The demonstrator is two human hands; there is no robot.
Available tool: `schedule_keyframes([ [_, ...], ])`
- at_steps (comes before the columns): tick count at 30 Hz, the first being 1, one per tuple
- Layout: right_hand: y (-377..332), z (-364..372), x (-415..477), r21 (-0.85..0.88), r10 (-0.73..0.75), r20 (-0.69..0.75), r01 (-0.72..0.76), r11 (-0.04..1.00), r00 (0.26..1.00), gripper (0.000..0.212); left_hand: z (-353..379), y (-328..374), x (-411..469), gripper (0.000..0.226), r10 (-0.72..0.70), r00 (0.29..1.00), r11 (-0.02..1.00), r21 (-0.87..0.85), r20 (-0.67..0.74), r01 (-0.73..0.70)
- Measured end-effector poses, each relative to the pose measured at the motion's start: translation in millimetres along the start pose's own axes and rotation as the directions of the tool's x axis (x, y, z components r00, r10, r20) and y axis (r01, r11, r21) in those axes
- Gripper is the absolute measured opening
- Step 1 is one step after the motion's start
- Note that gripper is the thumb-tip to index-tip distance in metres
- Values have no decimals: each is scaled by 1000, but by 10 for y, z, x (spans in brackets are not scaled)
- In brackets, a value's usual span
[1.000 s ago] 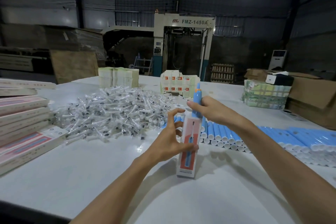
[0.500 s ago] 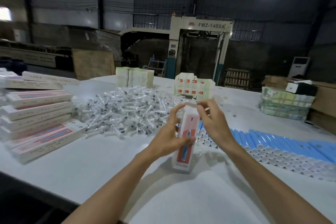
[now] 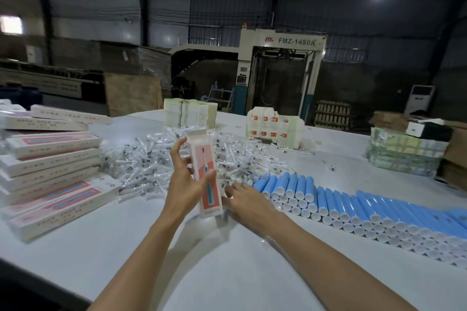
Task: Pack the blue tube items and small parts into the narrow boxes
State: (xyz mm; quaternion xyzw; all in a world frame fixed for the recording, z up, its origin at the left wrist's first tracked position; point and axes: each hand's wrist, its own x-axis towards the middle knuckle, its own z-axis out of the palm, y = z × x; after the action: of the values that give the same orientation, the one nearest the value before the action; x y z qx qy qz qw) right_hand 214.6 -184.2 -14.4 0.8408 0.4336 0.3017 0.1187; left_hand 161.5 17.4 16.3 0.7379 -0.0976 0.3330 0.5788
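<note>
My left hand (image 3: 182, 182) grips a narrow white and red box (image 3: 205, 174), held upright above the table with its top flap open. My right hand (image 3: 244, 198) reaches low behind the box's foot, at the near edge of the heap of small clear-wrapped parts (image 3: 161, 161); its fingertips are partly hidden and I cannot tell whether it holds anything. Rows of blue tubes (image 3: 328, 199) with white caps lie on the table to the right of that hand.
Filled narrow boxes (image 3: 50, 171) are stacked at the left. Stacks of flat cartons (image 3: 189, 111) and red-marked cartons (image 3: 274, 129) stand at the back of the white table (image 3: 227, 272). A bundle of green sheets (image 3: 404, 156) and cardboard boxes sit at the right.
The blue tube went fully into the box. My right hand left the box's top and dropped towards the parts heap. My left hand lifted the box higher.
</note>
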Motion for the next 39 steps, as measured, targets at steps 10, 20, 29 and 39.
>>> schedule_keyframes([
  [10,-49,56,109,220,22,-141,10,975,990,38,29,-66,6,96,-88,996,989,-119,-15,86],
  [20,394,-773,-660,956,884,-85,-214,202,459,6,365,157,-199,89,-85,964,990,-90,254,111],
  [29,806,-1234,-1398,984,981,24,168,-57,192,15,1383,813,-429,80,81,841,996,-82,535,-44],
  [39,724,-1524,-1396,925,912,-272,-178,336,309,26,1715,743,-723,82,123,872,975,-220,474,-19],
])
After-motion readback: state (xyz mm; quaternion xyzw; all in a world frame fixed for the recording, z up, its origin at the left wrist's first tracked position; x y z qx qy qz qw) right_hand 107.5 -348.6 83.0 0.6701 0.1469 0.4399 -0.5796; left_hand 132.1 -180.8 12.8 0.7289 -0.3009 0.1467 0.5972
